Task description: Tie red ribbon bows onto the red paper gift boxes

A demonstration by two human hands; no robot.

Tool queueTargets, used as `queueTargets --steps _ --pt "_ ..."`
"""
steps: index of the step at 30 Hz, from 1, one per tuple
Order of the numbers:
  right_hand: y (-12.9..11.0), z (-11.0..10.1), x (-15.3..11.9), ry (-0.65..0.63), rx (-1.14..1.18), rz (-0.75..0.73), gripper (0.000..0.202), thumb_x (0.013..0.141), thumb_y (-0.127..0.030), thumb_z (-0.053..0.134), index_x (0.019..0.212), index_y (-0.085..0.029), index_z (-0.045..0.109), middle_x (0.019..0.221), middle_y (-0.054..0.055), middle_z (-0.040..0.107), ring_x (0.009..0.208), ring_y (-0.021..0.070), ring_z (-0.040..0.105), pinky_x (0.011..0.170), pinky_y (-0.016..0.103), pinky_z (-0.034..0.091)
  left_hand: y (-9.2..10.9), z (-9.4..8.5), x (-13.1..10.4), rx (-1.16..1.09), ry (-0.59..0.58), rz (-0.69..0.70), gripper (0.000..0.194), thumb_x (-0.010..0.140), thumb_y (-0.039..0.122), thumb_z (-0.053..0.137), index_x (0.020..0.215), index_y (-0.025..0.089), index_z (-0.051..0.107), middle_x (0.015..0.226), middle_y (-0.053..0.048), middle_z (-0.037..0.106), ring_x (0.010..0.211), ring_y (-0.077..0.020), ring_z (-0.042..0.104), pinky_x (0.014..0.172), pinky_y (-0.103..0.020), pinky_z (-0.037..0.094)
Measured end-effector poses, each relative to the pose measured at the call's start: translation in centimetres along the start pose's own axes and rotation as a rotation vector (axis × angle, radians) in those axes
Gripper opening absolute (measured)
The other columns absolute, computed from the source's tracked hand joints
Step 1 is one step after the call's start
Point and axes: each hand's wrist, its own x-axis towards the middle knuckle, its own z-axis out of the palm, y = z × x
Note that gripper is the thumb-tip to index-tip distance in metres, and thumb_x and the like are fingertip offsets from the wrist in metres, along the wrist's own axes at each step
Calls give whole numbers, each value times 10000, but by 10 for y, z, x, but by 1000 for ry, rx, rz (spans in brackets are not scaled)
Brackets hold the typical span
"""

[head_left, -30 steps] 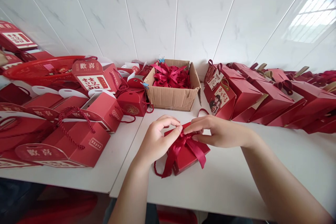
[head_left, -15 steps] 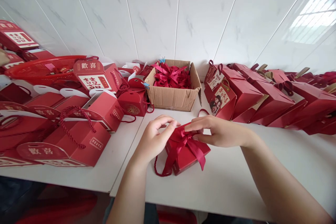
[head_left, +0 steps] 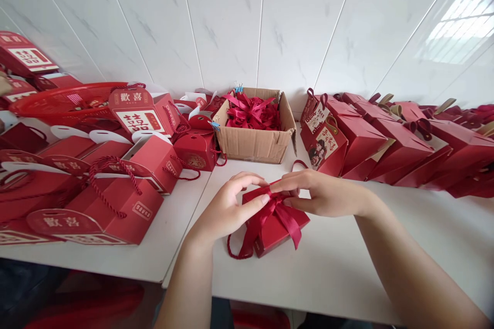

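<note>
A small red gift box (head_left: 275, 231) lies on the white table (head_left: 339, 272) in front of me, with a dark red satin ribbon (head_left: 287, 219) tied across its top and a red cord handle at its lower left. My left hand (head_left: 226, 211) pinches the ribbon's left loop between thumb and fingers. From the right, my right hand (head_left: 322, 194) holds the ribbon at the knot. The ribbon tails hang down over the box front.
An open cardboard box (head_left: 255, 136) full of red ribbons stands behind the gift box. A row of finished red boxes (head_left: 389, 139) lies at the right. Many red handled boxes (head_left: 116, 200) and a red basket (head_left: 65, 100) crowd the left table. A tiled wall is behind.
My left fingers moved left off the loop half a second ago and have now closed back on the ribbon near the knot. The right hand stays put.
</note>
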Motion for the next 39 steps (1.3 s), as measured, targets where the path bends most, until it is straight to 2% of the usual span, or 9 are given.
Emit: queueTargets --steps 8,17,23,30,39 --pt "-2 1 0 37 -45 6 356 840 -67 505 1112 -242 654 1067 14 696 866 142 630 773 260 478 2 10 2 -23 19 -109 252 800 430 639 942 227 685 1201 -72 623 1047 -254 614 847 -340 498" --pt "-5 -1 -2 70 -92 -28 261 840 -83 529 1023 -207 668 965 31 702 823 142 623 767 268 481 -2 4 1 -63 41 -158 226 801 413 641 809 190 675 1228 -73 598 1052 -237 605 845 -328 482" --pt "-5 -2 -3 66 -99 -45 346 858 -71 518 1103 -230 702 962 43 694 800 123 619 716 235 469 -2 4 1 -69 87 -156 282 793 463 644 748 187 675 1187 -76 625 1040 -248 616 851 -346 474" --pt "-4 -3 -6 -12 -88 -44 411 889 -72 479 1204 -262 662 955 51 679 771 118 605 681 232 456 -5 4 3 -14 154 -108 262 795 438 645 703 193 660 1144 -86 653 1055 -279 614 913 -409 448" --pt "-6 -5 -8 -62 -35 -33 481 875 -40 454 1257 -280 620 1033 39 674 818 121 606 711 240 465 -7 1 3 66 210 -97 227 778 419 663 697 207 644 1125 -76 659 1104 -286 582 1003 -446 384"
